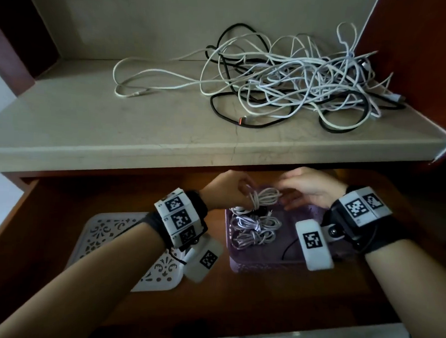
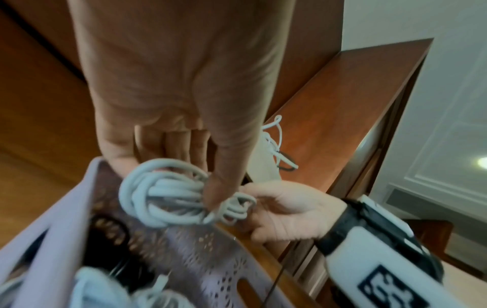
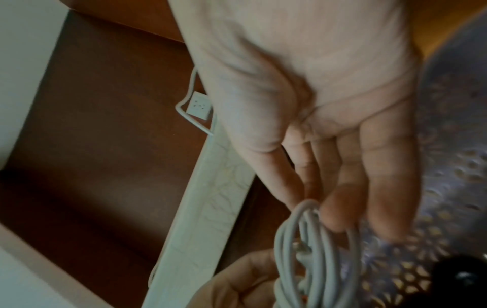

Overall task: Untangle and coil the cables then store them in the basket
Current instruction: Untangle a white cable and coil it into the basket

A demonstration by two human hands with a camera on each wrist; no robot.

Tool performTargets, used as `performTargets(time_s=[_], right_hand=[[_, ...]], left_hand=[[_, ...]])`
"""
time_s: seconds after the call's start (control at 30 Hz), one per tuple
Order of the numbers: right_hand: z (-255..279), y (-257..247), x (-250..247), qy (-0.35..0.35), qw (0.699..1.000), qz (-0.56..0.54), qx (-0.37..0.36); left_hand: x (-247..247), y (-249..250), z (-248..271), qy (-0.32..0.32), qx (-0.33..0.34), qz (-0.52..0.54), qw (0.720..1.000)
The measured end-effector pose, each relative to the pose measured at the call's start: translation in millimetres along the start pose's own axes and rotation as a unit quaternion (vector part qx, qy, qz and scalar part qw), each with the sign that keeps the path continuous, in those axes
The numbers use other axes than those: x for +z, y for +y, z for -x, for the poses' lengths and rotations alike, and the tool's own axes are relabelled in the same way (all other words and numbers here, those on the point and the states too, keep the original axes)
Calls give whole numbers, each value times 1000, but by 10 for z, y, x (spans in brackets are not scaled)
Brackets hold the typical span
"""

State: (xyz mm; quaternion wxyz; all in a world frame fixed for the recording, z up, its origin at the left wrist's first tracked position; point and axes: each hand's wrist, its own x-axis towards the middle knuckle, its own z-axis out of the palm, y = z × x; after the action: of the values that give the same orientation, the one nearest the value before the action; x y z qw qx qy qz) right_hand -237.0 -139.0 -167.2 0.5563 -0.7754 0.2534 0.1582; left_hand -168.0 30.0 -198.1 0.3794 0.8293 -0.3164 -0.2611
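My left hand [image 1: 242, 192] pinches a coiled white cable [image 1: 265, 197] just above the far end of the purple basket [image 1: 263, 268]. In the left wrist view the thumb presses the coil [image 2: 163, 198] against the fingers behind it. My right hand [image 1: 290, 195] is beside the coil, fingers nearly straight, with fingertips [image 3: 334, 223] touching its right end. Several coiled white cables [image 1: 255, 224] lie in the basket. A tangle of white and black cables [image 1: 299, 77] sits on the marble shelf [image 1: 115, 127] above.
A white perforated tray [image 1: 105, 230] lies left of the basket on the wooden surface [image 1: 261, 300]. The marble shelf's front edge overhangs the hands. A black cable end with an orange plug [image 1: 240, 121] lies near that edge. Wood side panels stand on both sides.
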Motion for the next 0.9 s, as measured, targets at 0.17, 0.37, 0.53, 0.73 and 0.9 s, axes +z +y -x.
performTargets(time_s=[0.17, 0.37, 0.53, 0.73, 0.9], right_hand=[[-152, 142, 34, 4, 999, 27, 36], [-239, 261, 146, -2, 995, 80, 60], [-266, 270, 200, 9, 993, 113, 35], [-233, 264, 156, 4, 965, 262, -24], [-261, 261, 173, 17, 955, 293, -48]], left_hand=[[165, -84, -64, 27, -3, -41, 999], [295, -106, -77, 42, 4, -184, 982], [285, -148, -50, 17, 10, -269, 963], [185, -199, 64, 28, 56, -337, 939], [162, -206, 83, 13, 39, -357, 933]])
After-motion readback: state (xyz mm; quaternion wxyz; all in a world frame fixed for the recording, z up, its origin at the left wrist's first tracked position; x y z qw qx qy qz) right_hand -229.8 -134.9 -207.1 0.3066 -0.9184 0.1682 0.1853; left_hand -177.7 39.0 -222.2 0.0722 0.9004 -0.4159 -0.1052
